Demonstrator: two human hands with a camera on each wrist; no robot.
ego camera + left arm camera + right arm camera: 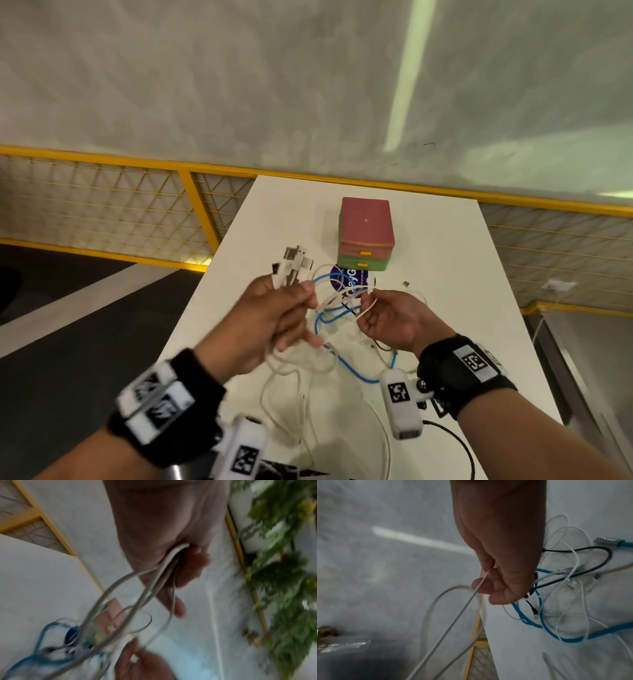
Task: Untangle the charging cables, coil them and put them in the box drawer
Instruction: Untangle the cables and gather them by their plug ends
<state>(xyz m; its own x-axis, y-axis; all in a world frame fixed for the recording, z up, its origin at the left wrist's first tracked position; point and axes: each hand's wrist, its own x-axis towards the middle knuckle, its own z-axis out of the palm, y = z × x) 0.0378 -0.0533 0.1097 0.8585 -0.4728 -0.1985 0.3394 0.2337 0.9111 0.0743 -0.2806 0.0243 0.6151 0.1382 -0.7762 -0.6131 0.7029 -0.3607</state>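
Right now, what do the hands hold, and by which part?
Left hand grips a bundle of cables just below their USB plugs. Right hand pinches a white cable along its length.

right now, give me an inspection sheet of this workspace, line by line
surface: white table, cables spread over its near half
job's things: tangle of white cables with a blue cable and a black cable through it; box, pink over green, both yellow-tabbed drawers shut, at the far end
clutter: blue round sticker in front of the box; small loose connector to its right
grippers: left hand grips a bunch of USB plug ends; right hand pinches one white strand
cables: not untangled, none coiled
surroundings: yellow mesh railing, grey floor beyond, plants in the left wrist view
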